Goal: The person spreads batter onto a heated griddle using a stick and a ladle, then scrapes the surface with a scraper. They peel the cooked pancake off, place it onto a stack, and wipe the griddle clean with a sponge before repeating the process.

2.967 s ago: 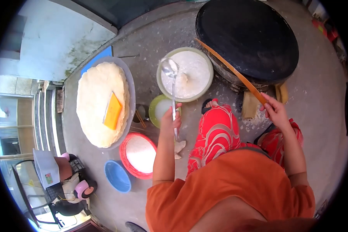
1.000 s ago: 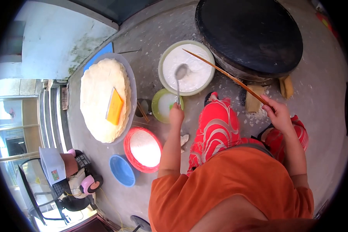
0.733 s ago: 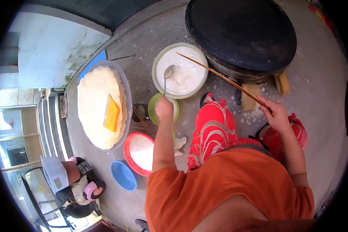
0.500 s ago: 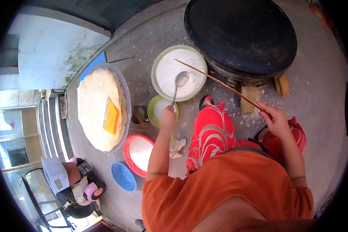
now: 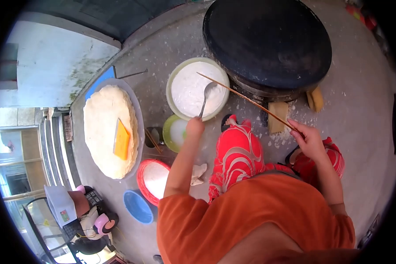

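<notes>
My left hand [image 5: 195, 127] is closed around the handle of a metal ladle [image 5: 210, 89]. The ladle's bowl is at the white batter [image 5: 188, 86] inside a pale green basin [image 5: 169, 96]. In my right hand [image 5: 309, 140] is a long thin wooden stick [image 5: 247, 98], pinched at its near end. The stick slants up and left, its far tip above the batter. A large round black griddle [image 5: 268, 42] stands just beyond the stick. Close to my left hand sits a small green bowl [image 5: 167, 133] with whitish contents.
Stacked flat pancakes [image 5: 102, 132] lie on a tray [image 5: 137, 110] at left, with an orange-and-clear scraper [image 5: 122, 143] on top. A red basin [image 5: 141, 179] of white powder, a blue basin [image 5: 137, 207] and a cloth [image 5: 199, 173] are on the floor. Yellowish blocks [image 5: 277, 118] sit by the griddle.
My left hand has shifted slightly up with the ladle, whose bowl moved toward the right side of the batter. My right hand keeps the stick in much the same pose. The view has shifted a little.
</notes>
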Motion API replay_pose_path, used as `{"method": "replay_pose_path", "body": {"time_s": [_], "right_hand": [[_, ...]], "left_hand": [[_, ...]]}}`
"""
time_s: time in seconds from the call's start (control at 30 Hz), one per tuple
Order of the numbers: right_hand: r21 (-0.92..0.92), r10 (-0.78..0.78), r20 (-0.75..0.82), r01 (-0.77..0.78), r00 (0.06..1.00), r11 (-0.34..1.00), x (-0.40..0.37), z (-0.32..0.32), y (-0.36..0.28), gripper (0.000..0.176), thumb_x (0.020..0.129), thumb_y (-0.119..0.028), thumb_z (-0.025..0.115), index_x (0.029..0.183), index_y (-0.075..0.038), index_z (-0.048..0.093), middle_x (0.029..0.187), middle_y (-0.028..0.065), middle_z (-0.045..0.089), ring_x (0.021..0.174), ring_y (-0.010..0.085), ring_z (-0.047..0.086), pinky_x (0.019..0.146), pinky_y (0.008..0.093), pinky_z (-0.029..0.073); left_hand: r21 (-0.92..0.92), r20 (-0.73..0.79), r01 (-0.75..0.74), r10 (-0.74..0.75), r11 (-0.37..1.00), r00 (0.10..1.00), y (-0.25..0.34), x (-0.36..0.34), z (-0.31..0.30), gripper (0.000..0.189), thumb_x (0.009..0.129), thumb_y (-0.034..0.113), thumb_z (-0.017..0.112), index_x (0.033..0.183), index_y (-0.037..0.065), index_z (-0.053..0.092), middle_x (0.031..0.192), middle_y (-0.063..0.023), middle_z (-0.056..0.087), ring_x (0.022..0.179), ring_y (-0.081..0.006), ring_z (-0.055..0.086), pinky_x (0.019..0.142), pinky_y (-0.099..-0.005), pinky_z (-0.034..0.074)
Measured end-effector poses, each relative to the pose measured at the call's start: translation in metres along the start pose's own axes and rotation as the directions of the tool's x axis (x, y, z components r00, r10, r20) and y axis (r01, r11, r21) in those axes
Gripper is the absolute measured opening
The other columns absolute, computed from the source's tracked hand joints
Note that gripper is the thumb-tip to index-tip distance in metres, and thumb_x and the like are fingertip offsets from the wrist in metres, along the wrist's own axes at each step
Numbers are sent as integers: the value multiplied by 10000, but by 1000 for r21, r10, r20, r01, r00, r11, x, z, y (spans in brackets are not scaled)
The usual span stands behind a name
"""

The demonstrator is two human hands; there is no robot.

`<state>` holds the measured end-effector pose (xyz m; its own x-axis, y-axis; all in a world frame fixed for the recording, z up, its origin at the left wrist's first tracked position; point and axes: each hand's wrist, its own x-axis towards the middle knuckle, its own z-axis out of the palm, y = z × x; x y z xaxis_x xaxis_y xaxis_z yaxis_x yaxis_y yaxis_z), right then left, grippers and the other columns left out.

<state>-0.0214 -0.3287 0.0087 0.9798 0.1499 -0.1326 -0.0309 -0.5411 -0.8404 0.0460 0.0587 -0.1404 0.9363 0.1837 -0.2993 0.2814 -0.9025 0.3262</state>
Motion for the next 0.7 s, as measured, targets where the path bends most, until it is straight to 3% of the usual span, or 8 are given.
{"method": "replay_pose_path", "body": {"time_s": [0.27, 0.3, 0.33, 0.4, 0.43, 0.57, 0.63, 0.7], "right_hand": [[6, -5, 11, 5, 1000, 1000, -4, 1, 9, 326, 777, -34, 564, 1101, -64, 552, 725, 120, 583, 585, 173, 523, 568, 257, 418], [5, -9, 5, 9, 1000, 1000, -4, 2, 7, 326, 777, -34, 564, 1101, -64, 552, 725, 120, 583, 585, 173, 523, 568, 257, 418], [14, -11, -9, 12, 1000, 1000, -2, 1, 5, 322, 782, -39, 562, 1104, -64, 551, 723, 119, 582, 581, 165, 519, 570, 253, 418], [20, -4, -17, 4, 1000, 1000, -2, 1, 2, 319, 788, -44, 559, 1106, -65, 549, 721, 119, 582, 578, 158, 515, 571, 249, 417], [33, 18, 4, -19, 1000, 999, -1, 1, 1, 316, 793, -50, 556, 1108, -67, 548, 718, 117, 581, 581, 150, 514, 573, 247, 417], [35, 75, 43, -77, 996, 996, -2, -1, 0, 312, 799, -59, 550, 1111, -71, 548, 700, 110, 575, 574, 144, 504, 566, 244, 414], [38, 51, 25, -52, 998, 998, -2, 1, 4, 315, 796, -57, 552, 1112, -71, 547, 691, 109, 569, 569, 147, 501, 564, 245, 413], [43, 37, 6, -37, 999, 998, -1, 2, 6, 318, 794, -56, 553, 1112, -71, 546, 682, 108, 563, 565, 150, 497, 562, 247, 412]], "left_hand": [[-117, 94, 46, -35, 992, 995, -36, -18, 33, 203, 827, 158, 466, 828, -17, 567, 639, -189, 578, 567, -307, 569, 520, -396, 441], [-547, 489, 569, -317, 614, 813, 5, -24, 11, 189, 845, 185, 462, 858, 15, 545, 547, -83, 491, 447, -165, 470, 380, -296, 358], [-553, 485, 560, -308, 617, 818, 5, -14, 8, 189, 845, 185, 462, 858, 15, 545, 547, -83, 491, 447, -165, 470, 380, -296, 358], [-579, 813, 804, -16, -139, 583, -9, -2, 0, 175, 851, 196, 457, 894, 42, 527, 544, -27, 422, 416, -91, 382, 335, -223, 273], [-598, 795, 786, 6, -154, 606, -5, -6, -18, 185, 860, 200, 442, 926, 43, 514, 569, -6, 428, 417, -67, 370, 343, -198, 272], [-701, 272, 452, -379, 552, 884, -16, -3, -40, 195, 853, 182, 436, 885, 20, 540, 591, -89, 521, 427, -188, 476, 372, -292, 366], [-41, -331, 103, -111, 994, 937, -21, -9, -43, 197, 829, 161, 447, 847, 8, 569, 730, -208, 588, 606, -351, 572, 528, -417, 450], [-77, -247, 126, -141, 989, 959, -13, -18, -41, 203, 822, 161, 444, 839, 8, 577, 794, -231, 574, 704, -380, 560, 612, -443, 442]]}}
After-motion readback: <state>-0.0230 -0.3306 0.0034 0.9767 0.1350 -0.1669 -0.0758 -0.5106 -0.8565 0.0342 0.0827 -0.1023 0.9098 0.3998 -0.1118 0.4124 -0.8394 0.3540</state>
